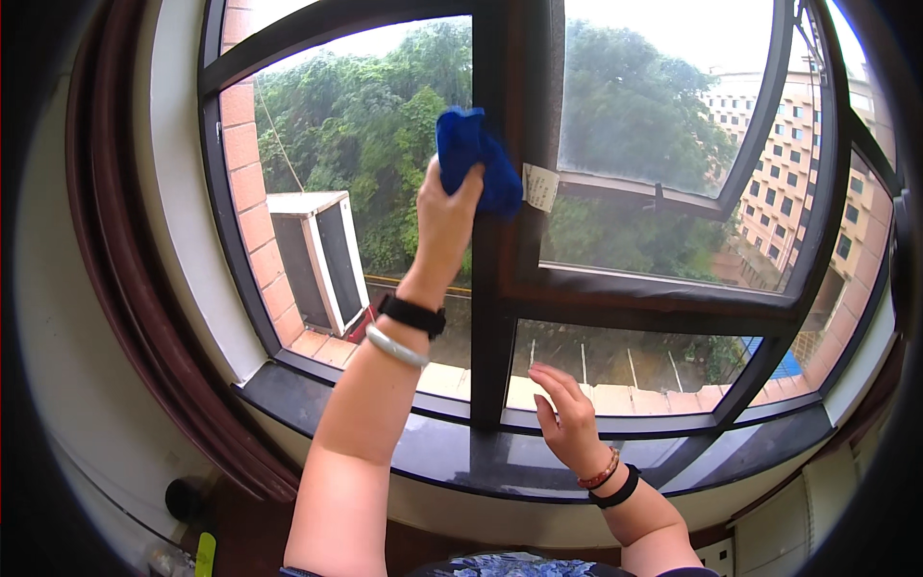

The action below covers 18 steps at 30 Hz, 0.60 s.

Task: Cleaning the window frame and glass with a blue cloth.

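A blue cloth (pixel 479 159) is bunched in my left hand (pixel 445 212), which reaches up to the dark upright bar of the window frame (pixel 488 317). The cloth lies across that bar and the edge of the left pane (pixel 365 144); whether it presses on the glass, I cannot tell. My right hand (pixel 565 412) holds nothing and hovers before the lower right pane (pixel 635 361), its fingers stretched out and slightly bent. A white paper label (pixel 540 187) sticks to the frame just right of the cloth.
The upper right window sash (pixel 663 96) is tilted open. Below the panes runs a dark glossy sill (pixel 567 462). A dark red curtain (pixel 120 240) hangs at the left. Outside the glass stand an air-conditioner unit (pixel 317 255), trees and a building (pixel 769 144).
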### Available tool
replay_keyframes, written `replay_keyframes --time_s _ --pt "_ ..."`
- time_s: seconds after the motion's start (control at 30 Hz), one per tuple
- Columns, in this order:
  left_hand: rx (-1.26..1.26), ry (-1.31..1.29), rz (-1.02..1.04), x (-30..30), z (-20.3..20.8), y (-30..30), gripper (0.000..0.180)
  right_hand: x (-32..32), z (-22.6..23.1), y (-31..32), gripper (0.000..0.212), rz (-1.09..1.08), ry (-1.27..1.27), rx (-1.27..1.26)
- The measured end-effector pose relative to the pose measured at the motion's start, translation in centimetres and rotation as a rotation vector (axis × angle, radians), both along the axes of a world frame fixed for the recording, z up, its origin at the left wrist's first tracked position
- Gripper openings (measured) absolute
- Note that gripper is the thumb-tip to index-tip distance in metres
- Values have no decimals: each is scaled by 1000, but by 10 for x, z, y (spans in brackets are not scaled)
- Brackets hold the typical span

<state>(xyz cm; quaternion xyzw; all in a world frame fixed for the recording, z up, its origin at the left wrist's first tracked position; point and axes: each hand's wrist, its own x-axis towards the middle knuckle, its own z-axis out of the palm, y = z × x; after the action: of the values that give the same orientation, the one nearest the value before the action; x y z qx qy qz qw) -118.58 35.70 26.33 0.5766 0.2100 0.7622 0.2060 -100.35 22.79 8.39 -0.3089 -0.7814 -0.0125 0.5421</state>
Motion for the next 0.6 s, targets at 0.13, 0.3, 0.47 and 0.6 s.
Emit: replay_keyframes --time_s 0.13,0.3,0.47,0.6 --pt "-66 -21 20 3 -72 -11 31 -5 -8 0 38 26 4 -34" --pt "-176 26 118 1 -166 -22 34 -12 -22 0 36 38 14 -81" --pt "-290 38 105 3 -238 -31 32 -16 -41 0 32 36 26 -202" --pt "-404 99 126 3 -280 -43 30 -19 -64 6 44 21 -17 -298"
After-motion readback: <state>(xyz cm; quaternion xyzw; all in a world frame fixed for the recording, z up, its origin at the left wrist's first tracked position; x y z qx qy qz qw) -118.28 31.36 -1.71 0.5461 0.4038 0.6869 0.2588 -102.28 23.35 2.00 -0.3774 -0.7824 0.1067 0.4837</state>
